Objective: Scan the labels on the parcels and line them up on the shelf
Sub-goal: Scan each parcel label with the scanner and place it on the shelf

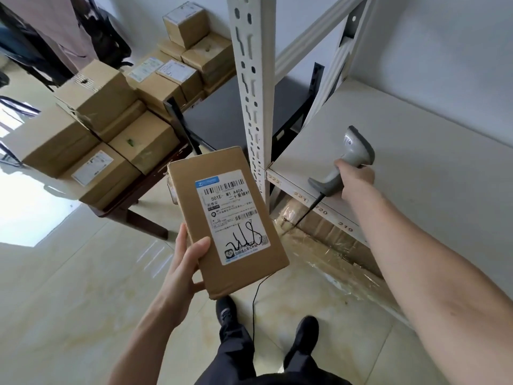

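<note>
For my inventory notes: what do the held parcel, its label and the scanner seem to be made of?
Parcel: brown cardboard, matte, with folded edges. Label: white paper, probably adhesive, slightly glossy, printed with barcodes. Scanner: grey moulded plastic, smooth, with a darker head.

Bare forearms, dark trousers, black shoes with rounded toes.

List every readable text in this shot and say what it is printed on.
"501E- M1 A40A": label on the parcel held in the left hand.
"222", "221", "220", "219": shelf edge, near the right hand gripping the scanner.
Fine print, barcodes, black scrawl, table box labels: unreadable.
</note>
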